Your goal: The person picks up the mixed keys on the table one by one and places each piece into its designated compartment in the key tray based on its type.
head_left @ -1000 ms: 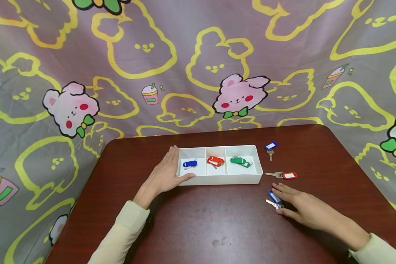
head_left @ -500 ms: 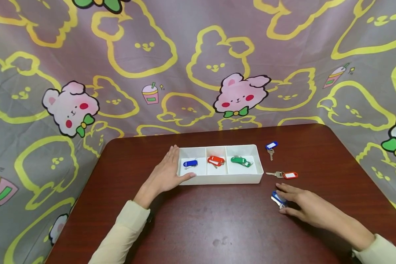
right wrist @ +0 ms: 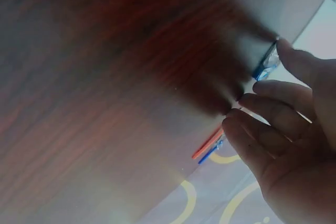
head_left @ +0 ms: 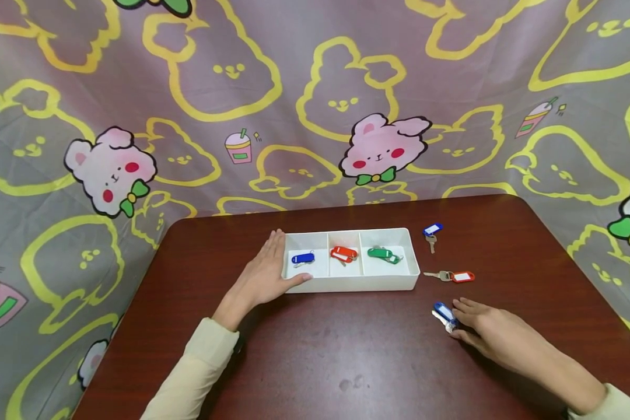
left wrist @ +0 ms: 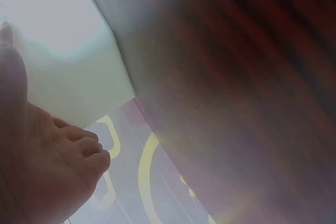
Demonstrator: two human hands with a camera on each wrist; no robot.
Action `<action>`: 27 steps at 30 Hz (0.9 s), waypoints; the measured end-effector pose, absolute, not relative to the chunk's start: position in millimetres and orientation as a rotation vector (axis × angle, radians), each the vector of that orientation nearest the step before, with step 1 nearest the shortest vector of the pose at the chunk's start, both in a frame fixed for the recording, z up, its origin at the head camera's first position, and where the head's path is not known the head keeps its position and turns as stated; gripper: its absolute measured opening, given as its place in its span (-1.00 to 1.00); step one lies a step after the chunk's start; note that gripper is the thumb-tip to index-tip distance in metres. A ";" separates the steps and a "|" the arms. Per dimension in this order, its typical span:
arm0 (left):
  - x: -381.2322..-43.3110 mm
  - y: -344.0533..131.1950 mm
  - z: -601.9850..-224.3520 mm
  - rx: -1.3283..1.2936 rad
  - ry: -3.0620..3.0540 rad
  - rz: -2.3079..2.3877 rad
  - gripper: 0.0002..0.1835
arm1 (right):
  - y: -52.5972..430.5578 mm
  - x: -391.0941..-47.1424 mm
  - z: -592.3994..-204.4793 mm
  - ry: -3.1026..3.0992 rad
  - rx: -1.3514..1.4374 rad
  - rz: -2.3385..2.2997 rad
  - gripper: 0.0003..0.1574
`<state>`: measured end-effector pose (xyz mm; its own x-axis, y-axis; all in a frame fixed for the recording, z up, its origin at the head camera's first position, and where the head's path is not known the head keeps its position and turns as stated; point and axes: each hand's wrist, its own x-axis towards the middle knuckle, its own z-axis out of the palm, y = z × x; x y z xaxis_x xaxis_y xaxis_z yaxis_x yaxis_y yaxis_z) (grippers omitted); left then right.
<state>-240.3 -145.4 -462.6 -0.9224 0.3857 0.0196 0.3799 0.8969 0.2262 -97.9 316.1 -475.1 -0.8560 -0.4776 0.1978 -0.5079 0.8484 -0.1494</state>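
Note:
My left hand [head_left: 262,274] rests against the left end of a white three-compartment box [head_left: 352,284], thumb over its front rim and fingers extended along its side. My right hand [head_left: 504,338] lies low over the table with loosely extended fingers. Right at its thumb and index fingertips is a silver key with a blue tag [head_left: 445,314]. In the right wrist view this blue-tagged key [right wrist: 266,65] shows between thumb and index finger. Inside the box lie a blue-tagged key [head_left: 303,258] on the left, red tags [head_left: 343,254] in the middle and green tags [head_left: 383,254] on the right.
Right of the box, a red-tagged key [head_left: 462,277] lies on the brown table [head_left: 315,356], with another blue-tagged key [head_left: 433,230] behind it. A patterned cloth [head_left: 289,105] hangs behind the table and along its sides.
The near blue-tagged key slid slightly right and turned under my right fingers. The right hand then shifted a little further right, uncovering more of the tag. The left hand stays at the box.

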 end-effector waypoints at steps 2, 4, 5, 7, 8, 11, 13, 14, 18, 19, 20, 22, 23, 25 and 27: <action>-240.2 -145.5 -462.8 0.612 3.038 0.356 0.40 | 316.0 -99.6 -476.3 -2.857 0.788 0.306 -0.56; -239.9 -145.7 -462.7 0.612 3.040 0.354 0.40 | 316.7 -101.5 -477.4 -2.831 0.811 0.322 -0.60; -239.8 -145.8 -462.7 0.614 3.042 0.356 0.40 | 317.0 -102.3 -477.7 -2.824 0.820 0.336 -0.62; -239.7 -145.9 -462.5 0.616 3.041 0.355 0.40 | 318.0 -103.4 -478.0 -2.798 0.831 0.352 -0.64; -239.8 -145.8 -462.3 0.617 3.040 0.354 0.40 | 318.3 -103.9 -478.2 -2.781 0.834 0.345 -0.64; -239.9 -145.6 -461.7 0.625 3.039 0.358 0.39 | 319.0 -105.0 -477.9 -2.750 0.841 0.349 -0.68; -240.0 -145.6 -461.5 0.628 3.039 0.359 0.39 | 318.5 -105.7 -477.4 -2.730 0.836 0.331 -0.73; -240.0 -145.7 -461.4 0.629 3.040 0.359 0.39 | 318.2 -106.0 -476.9 -2.729 0.832 0.328 -0.75; -240.1 -145.9 -461.4 0.628 3.040 0.356 0.39 | 316.5 -106.3 -475.4 -2.736 0.817 0.305 -0.80; -240.0 -145.9 -461.3 0.628 3.039 0.358 0.40 | 316.1 -106.1 -474.9 -2.733 0.814 0.299 -0.79; -239.9 -145.8 -461.3 0.629 3.037 0.359 0.40 | 315.9 -106.0 -474.6 -2.730 0.813 0.296 -0.78; -239.8 -145.7 -461.1 0.628 3.033 0.359 0.40 | 315.5 -105.9 -473.7 -2.707 0.820 0.289 -0.72; -239.7 -145.7 -461.0 0.628 3.032 0.360 0.40 | 315.2 -106.0 -472.8 -2.691 0.824 0.293 -0.69; -239.8 -145.7 -460.7 0.629 3.031 0.363 0.40 | 314.7 -106.9 -471.2 -2.653 0.837 0.311 -0.60; -239.7 -145.9 -460.3 0.624 3.028 0.360 0.41 | 313.5 -108.4 -469.1 -2.623 0.859 0.331 -0.52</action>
<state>-239.7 -145.9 -460.3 -0.9194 0.3930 0.0185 0.3864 0.8930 0.2310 -108.4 313.5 -469.1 -0.7505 -0.5223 0.4050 -0.6064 0.7878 -0.1078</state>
